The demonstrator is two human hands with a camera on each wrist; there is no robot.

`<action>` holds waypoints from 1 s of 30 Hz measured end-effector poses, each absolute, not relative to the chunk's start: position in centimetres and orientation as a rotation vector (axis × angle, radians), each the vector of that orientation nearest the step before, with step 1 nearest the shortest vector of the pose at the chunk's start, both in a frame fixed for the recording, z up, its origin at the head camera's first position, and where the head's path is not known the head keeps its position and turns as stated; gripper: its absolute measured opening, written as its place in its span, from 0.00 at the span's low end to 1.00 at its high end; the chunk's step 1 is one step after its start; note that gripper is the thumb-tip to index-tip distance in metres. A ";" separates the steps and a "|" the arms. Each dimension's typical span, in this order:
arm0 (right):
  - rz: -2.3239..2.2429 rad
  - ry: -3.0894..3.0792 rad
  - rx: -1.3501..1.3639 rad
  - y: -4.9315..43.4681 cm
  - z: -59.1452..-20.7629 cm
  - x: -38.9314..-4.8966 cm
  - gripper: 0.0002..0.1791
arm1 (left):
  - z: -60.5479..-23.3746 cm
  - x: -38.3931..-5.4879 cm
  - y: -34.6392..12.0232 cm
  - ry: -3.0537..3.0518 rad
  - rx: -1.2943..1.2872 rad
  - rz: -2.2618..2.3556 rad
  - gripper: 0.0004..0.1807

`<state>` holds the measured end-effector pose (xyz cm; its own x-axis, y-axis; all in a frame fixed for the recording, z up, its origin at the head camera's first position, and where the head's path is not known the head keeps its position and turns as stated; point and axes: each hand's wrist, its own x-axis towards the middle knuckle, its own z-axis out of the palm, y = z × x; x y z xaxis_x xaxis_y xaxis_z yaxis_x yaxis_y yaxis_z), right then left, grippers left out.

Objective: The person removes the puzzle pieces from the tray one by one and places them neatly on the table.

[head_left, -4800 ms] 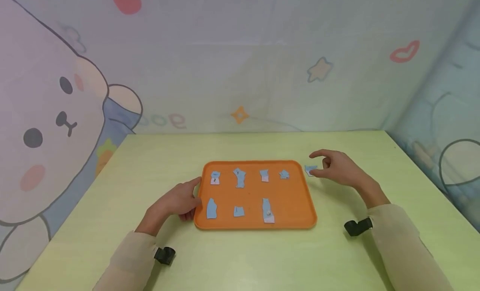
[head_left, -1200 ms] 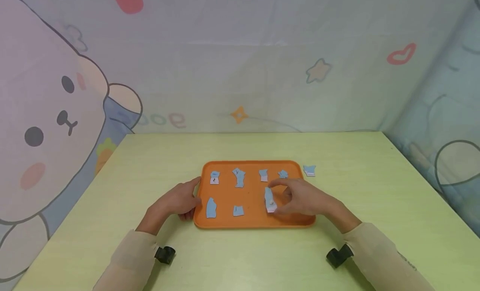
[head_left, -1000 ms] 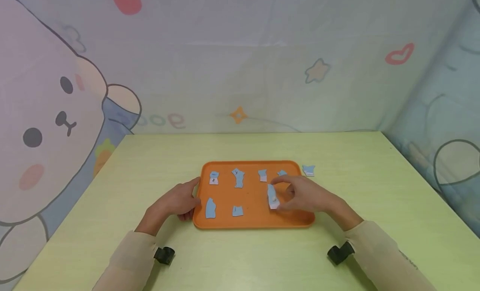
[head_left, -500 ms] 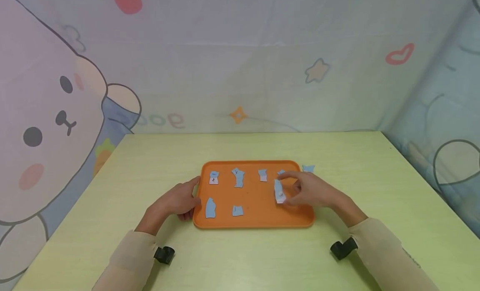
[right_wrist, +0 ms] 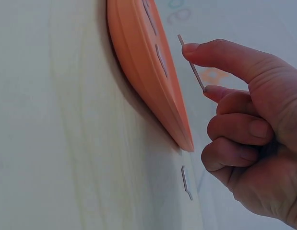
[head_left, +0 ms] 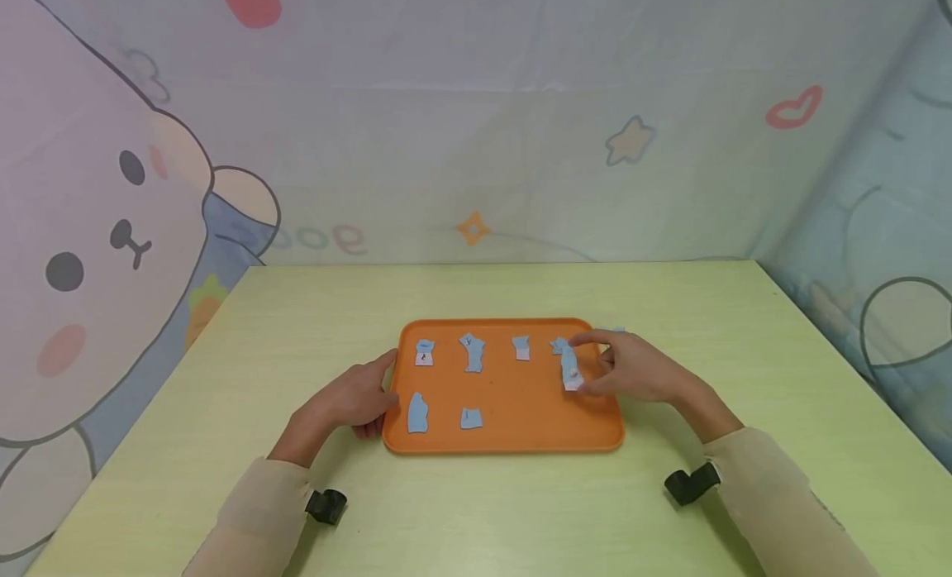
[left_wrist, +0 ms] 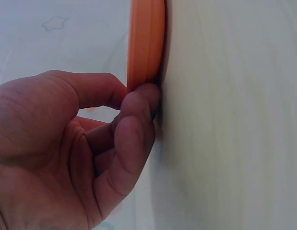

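Note:
My right hand [head_left: 635,366] pinches a long, flat blue-and-white puzzle piece [head_left: 570,369] by its ends between thumb and index finger. In the right wrist view this piece [right_wrist: 192,64] shows edge-on, raised above the orange tray [right_wrist: 143,81]. It overlaps a small blue puzzle piece [head_left: 558,345] at the tray's back right in the head view. My left hand [head_left: 359,395] grips the left rim of the orange tray [head_left: 513,441]; its thumb and fingers close on that edge [left_wrist: 147,43] in the left wrist view.
Other flat pieces lie on the tray: three along the back, such as the one with a neck [head_left: 473,354], and two in front, a tall one [head_left: 418,413] and a squarish one [head_left: 471,418]. Beyond the right rim, another piece [right_wrist: 185,183] lies on the table [head_left: 506,519].
My right hand has left the piece outside the tray, taken the long piece from the front row, and carried it right and toward the back. The left hand stays on the rim.

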<state>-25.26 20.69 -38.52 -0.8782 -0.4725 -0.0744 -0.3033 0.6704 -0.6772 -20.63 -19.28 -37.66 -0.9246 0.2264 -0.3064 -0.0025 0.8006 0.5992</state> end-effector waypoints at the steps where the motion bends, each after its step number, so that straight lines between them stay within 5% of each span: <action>1: -1.014 2.639 -0.615 20.9 -38.5 -25.3 0.33 | -37.7 -20.6 -19.3 2.623 0.167 0.874 0.41; 30: -1.137 2.580 -0.511 26.4 -38.8 -27.2 0.34 | -37.5 -20.5 -19.2 2.604 0.161 0.908 0.39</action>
<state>-27.24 26.37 -38.81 -0.8995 -0.4236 -0.1067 -0.2069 0.6283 -0.7499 -20.53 -19.20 -37.51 -0.9224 0.2279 -0.3119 -0.0155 0.7850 0.6192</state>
